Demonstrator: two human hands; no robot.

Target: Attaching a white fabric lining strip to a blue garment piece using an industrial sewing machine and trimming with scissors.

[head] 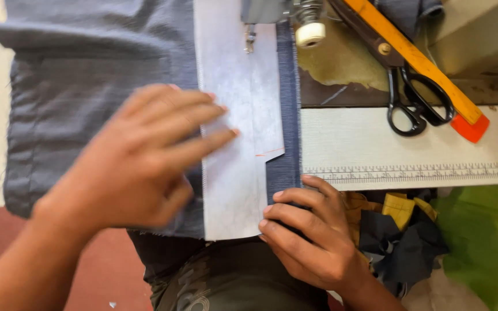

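Observation:
My left hand point(139, 161) lies flat on the grey-blue cloth point(82, 86), fingers spread and reaching onto a pale grey interlining strip point(237, 103) that runs up to the sewing machine's presser foot point(250, 39). My right hand point(309, 233) pinches the near end of the dark blue denim edge point(288, 92) beside that strip, at the table's front edge. An orange chalk mark point(269, 153) sits on the strip near a notch.
Black scissors point(413, 95) and an orange-yellow ruler point(419, 60) lie on the white table point(404, 144) to the right, which has a printed measuring scale point(416, 171) along its front. Fabric scraps point(402, 227) and green cloth point(485, 242) hang below. A white knob point(310, 33) juts from the machine.

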